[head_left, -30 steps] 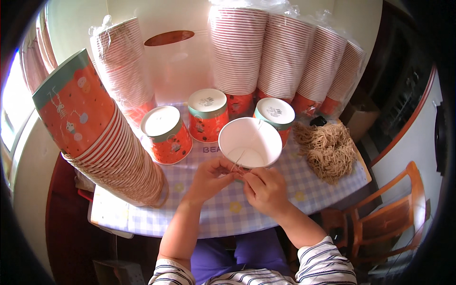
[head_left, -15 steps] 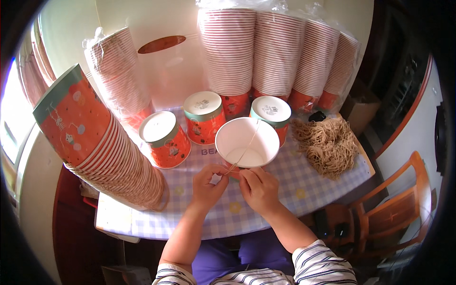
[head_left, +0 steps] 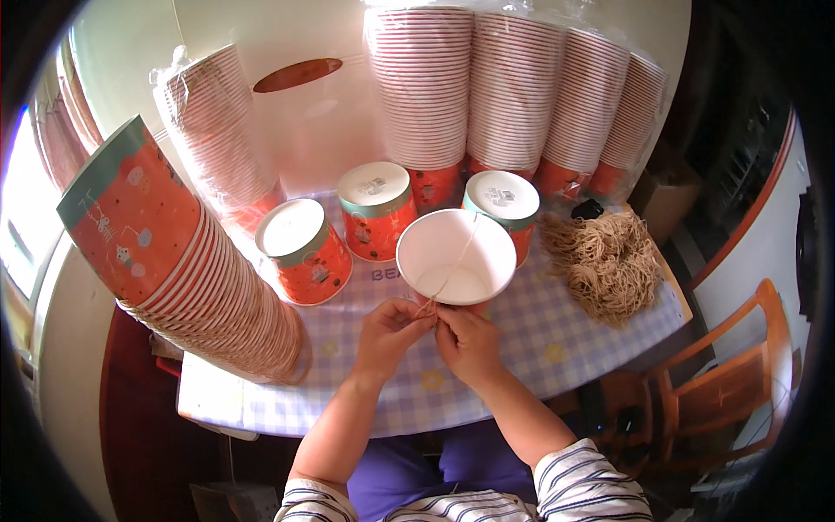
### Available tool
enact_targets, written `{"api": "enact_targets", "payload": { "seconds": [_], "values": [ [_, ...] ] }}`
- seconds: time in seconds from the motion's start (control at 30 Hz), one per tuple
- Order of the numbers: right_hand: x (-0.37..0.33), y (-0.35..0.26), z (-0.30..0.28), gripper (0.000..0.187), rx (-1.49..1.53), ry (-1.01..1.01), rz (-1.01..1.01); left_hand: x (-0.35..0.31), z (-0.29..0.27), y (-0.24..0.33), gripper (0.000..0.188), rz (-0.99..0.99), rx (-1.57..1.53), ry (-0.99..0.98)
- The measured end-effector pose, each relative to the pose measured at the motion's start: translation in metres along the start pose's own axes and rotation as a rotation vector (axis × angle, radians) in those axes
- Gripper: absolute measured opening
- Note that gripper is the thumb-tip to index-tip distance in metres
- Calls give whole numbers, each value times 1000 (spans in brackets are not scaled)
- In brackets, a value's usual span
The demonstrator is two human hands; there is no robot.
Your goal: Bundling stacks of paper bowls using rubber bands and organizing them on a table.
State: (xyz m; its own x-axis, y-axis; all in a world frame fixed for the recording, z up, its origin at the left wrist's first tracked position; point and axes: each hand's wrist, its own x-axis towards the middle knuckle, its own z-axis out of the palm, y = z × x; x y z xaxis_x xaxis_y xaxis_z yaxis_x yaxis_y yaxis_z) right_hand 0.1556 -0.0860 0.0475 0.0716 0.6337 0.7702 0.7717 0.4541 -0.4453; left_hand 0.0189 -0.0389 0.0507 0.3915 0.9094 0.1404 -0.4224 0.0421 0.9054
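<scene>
An upright paper bucket (head_left: 428,248) stands right in front of me, its white inside facing up. Thin tan string (head_left: 459,259) runs from the bucket's far rim across its mouth to the near rim. There my left hand (head_left: 388,337) pinches the string between thumb and fingers. Close beside it, my right hand (head_left: 470,344) is also closed on the string, the two sets of fingertips almost touching. The exact crossing of the strands between them is too small to make out. To the right lies a loose heap of tan string (head_left: 604,271).
Upside-down red and green buckets (head_left: 315,265) stand behind and left of the open one. A tall leaning stack of buckets (head_left: 204,261) rises at left. Plastic-wrapped stacks (head_left: 419,96) line the back. A checked cloth (head_left: 348,396) covers the table; a wooden chair (head_left: 722,383) is at right.
My hands have drawn closer together at the near rim, the right one shifting left toward the left fingertips. The whole view has tilted slightly.
</scene>
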Motion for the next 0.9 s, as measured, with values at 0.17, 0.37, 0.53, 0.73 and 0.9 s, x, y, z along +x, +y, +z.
{"api": "enact_targets", "payload": {
  "seconds": [0.17, 0.37, 0.53, 0.73, 0.9],
  "values": [
    [-8, 3, 7, 19, 724, -108, 474, 0, -2, 2, 12, -19, -50, -14],
    [-2, 3, 5, 17, 988, -120, 758, 0, 1, 4, 12, -43, -45, -7],
    [1, 5, 4, 15, 1096, -123, 844, -1, 0, 2, 13, -66, 63, 32],
    [3, 4, 2, 14, 1187, -84, 1026, 1, -1, 0, 15, -71, -29, 45],
    [3, 10, 0, 11, 1314, -113, 1066, -1, 2, -4, 12, -9, 124, 80]
  ]
}}
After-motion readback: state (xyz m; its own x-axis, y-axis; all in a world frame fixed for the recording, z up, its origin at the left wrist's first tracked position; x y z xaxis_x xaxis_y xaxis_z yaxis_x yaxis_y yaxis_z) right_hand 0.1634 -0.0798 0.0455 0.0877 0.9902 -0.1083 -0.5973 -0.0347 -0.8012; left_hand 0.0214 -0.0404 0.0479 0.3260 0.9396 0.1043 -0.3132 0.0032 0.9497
